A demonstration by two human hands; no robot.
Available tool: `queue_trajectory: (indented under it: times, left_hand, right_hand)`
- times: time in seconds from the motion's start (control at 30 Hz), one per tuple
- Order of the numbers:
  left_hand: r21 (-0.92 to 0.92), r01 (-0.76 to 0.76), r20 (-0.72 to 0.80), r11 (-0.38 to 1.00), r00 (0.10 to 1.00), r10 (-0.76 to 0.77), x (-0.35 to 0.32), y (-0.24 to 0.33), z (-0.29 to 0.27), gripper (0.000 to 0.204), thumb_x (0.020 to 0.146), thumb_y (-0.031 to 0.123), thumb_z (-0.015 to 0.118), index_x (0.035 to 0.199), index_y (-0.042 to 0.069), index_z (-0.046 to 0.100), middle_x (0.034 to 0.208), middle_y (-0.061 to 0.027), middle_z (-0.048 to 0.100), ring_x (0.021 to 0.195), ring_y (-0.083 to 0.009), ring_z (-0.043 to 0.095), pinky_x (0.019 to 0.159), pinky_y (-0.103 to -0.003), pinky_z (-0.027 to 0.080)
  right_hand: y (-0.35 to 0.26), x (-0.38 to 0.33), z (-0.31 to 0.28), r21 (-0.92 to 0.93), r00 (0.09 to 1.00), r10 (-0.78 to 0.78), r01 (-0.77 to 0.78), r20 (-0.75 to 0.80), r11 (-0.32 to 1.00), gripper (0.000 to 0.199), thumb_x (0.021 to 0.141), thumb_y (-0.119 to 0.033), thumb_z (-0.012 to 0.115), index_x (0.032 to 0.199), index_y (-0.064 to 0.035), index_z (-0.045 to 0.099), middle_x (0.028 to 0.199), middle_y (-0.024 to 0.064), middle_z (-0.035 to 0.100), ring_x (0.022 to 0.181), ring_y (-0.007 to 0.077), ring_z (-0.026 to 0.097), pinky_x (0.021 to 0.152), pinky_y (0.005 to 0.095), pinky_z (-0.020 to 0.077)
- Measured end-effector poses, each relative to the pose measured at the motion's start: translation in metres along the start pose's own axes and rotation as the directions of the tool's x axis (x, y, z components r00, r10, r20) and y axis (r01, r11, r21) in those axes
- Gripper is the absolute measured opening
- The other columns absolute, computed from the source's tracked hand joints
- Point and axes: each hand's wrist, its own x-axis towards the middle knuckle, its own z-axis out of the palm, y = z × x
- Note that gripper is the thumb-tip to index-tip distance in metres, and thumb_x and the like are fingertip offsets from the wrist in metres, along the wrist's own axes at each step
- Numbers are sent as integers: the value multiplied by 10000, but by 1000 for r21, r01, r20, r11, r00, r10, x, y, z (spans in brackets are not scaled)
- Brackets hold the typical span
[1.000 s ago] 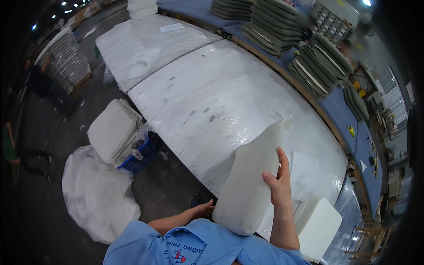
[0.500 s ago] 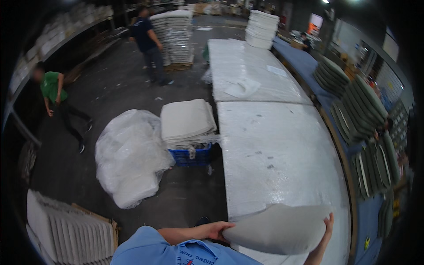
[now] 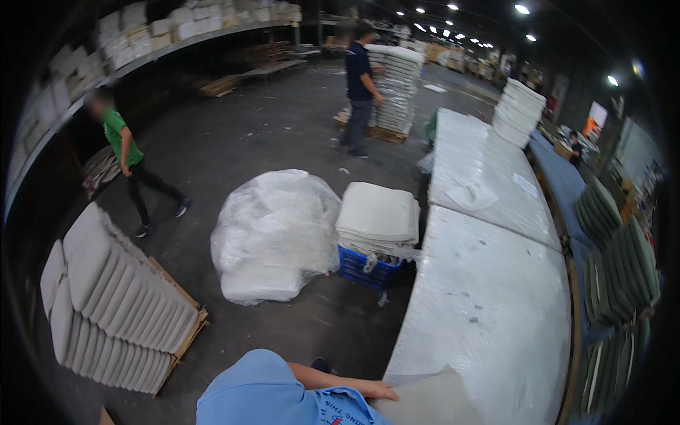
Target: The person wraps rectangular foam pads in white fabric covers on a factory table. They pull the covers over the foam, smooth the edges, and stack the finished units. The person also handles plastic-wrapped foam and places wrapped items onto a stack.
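My left hand (image 3: 372,389) lies at the bottom edge of the view, fingers against the near edge of a pale grey cushion (image 3: 432,402). The cushion sits low in the picture, at the near end of a long table covered in white plastic sheet (image 3: 496,319). Only its top part shows. My blue sleeve fills the space below the forearm. My right hand is out of view.
A blue crate (image 3: 368,268) stacked with folded cushions (image 3: 375,212) stands left of the table, beside a clear plastic bundle (image 3: 273,234). Upright cushions on a pallet (image 3: 113,297) stand further left. Two people (image 3: 124,152) (image 3: 358,85) are farther off. Grey-green cushions (image 3: 616,255) line the right.
The view has swung left toward the floor. The cushion has dropped from upright to low at the bottom edge, and my right hand has left the picture.
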Motion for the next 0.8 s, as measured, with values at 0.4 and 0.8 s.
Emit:
queue_trajectory:
  times: [0.4, 0.8]
  left_hand:
    - [98, -547, -182, 832, 812, 555, -126, -8, -89, 787, 892, 320, 721, 1578, 143, 378, 1450, -83, 538, 1308, -196, 493, 1057, -372, 423]
    - [843, -270, -522, 466, -194, 831, -396, -25, -160, 1226, 807, 353, 827, 1640, 69, -25, 1662, -280, 101, 1549, -419, 141, 1248, -476, 193]
  right_hand:
    - [-118, -36, 136, -256, 880, -301, 406, 367, 877, 972, 871, -213, 754, 1631, -158, 150, 1568, 212, 412, 1363, 387, 480, 1149, 429, 373]
    - [-229, -187, 393, -26, 183, -429, 938, 885, 346, 975, 796, -47, 809, 1602, -82, 261, 1495, 235, 502, 1331, 355, 518, 1143, 406, 383]
